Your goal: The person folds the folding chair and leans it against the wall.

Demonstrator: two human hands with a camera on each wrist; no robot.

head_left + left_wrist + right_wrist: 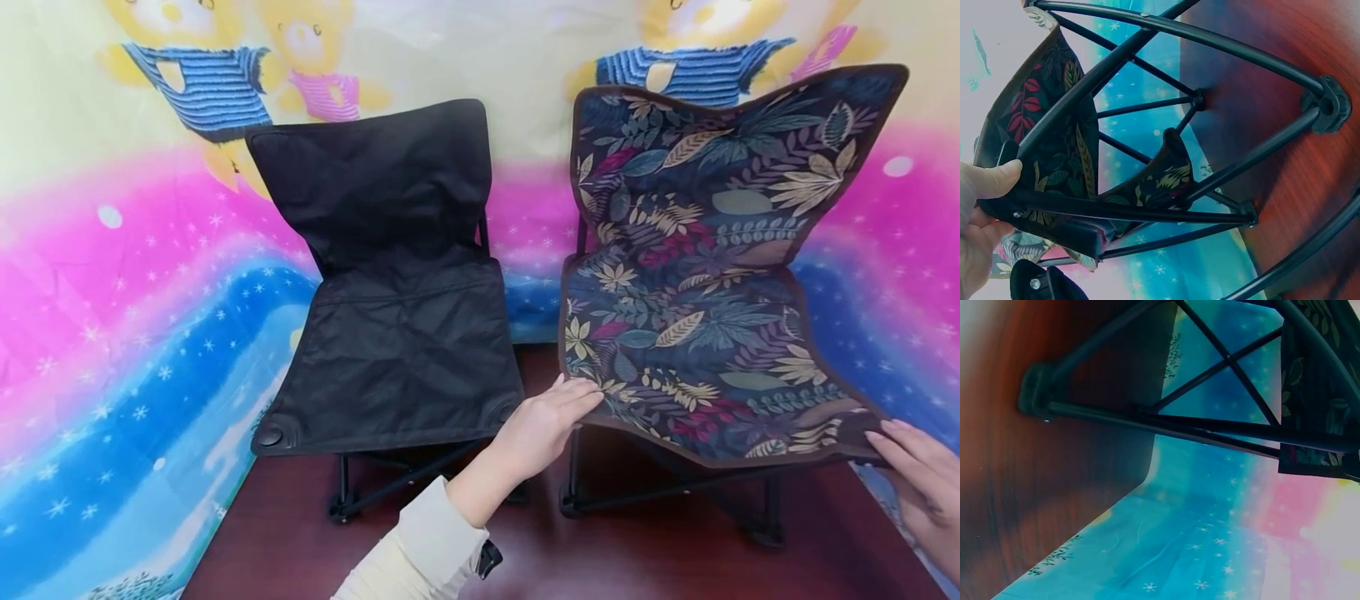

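A folding chair with dark leaf-print fabric and black tube legs stands unfolded at the right in the head view. My left hand grips the front left corner of its seat. In the left wrist view, the thumb presses the underside of that corner beside a black tube. At the front right corner, my right hand holds the seat edge, its fingertips over the dark corner patch. The right wrist view shows the chair's crossed legs and a foot, but not the hand.
A plain black folding chair stands unfolded just left of the printed one. Both stand on a reddish-brown wooden surface. Behind them hangs a colourful cloth with bears and snowflakes, which also drapes along the sides.
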